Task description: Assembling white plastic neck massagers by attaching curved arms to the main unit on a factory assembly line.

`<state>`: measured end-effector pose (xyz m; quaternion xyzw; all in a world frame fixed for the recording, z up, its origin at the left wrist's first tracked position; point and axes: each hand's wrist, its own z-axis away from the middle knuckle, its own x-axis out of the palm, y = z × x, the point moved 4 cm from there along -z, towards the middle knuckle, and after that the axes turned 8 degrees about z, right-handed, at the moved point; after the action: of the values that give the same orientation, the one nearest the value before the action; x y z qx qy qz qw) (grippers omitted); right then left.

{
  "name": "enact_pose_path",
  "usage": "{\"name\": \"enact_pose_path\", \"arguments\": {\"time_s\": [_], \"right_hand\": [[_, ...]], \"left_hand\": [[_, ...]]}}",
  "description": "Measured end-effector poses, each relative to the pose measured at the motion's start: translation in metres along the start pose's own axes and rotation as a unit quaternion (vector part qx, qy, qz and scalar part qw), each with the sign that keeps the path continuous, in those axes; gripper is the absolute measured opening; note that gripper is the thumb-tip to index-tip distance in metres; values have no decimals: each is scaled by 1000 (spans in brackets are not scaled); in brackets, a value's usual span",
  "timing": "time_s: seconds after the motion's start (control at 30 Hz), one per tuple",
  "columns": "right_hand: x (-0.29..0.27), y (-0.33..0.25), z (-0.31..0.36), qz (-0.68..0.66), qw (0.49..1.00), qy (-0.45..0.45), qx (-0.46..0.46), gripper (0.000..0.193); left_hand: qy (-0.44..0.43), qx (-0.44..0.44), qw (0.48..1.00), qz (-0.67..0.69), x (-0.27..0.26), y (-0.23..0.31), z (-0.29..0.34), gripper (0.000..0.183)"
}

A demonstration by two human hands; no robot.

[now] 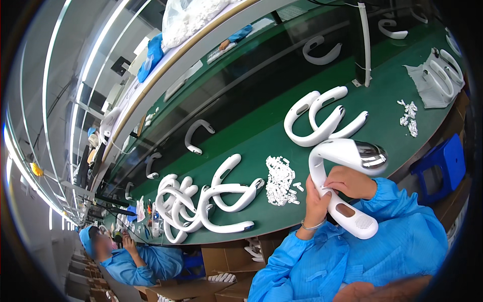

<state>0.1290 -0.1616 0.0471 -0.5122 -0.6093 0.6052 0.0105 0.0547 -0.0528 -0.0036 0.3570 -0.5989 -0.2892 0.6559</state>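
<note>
A white U-shaped neckband device (336, 152) is held up in front of my chest, over the near edge of the green table. One end has a glossy silver-dark cap; the other shows an oval opening and a patch of fine holes. My left hand (316, 205) is closed round the middle of its band. Against the inner side of the curve, my right hand (350, 182) is closed with its fingertips pressed to the band; any small part between them is hidden. To the left of the device lies a pile of small white plastic pieces (280, 182).
More white neckbands (226, 189) lie heaped left, and others (302, 126) lie just beyond my hands. At far right are a wrapping sheet with neckbands (427, 95), loose white pieces (410, 118) and a blue stool (443, 166). A co-worker (136, 264) sits at left near cardboard boxes (226, 257).
</note>
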Motion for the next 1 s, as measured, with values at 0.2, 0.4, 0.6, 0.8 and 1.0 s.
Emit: {"name": "enact_pose_path", "arguments": {"time_s": [0.2,0.4,0.6,0.8,1.0], "right_hand": [[1,-11,-2,-45,998,14,44,23],[-3,-18,0,-86,994,-7,69,30],[-15,-32,-4,-86,993,-5,83,37],[-20,-41,-3,-104,989,0,102,45],[-6,-27,-7,-128,988,10,91,45]], "left_hand": [[10,79,987,-139,-2,14,9,67],[6,81,993,-89,-3,6,13,62],[30,97,991,-83,-3,10,14,53],[39,188,965,-181,-5,11,19,47],[31,240,939,-244,-1,16,21,45]]}}
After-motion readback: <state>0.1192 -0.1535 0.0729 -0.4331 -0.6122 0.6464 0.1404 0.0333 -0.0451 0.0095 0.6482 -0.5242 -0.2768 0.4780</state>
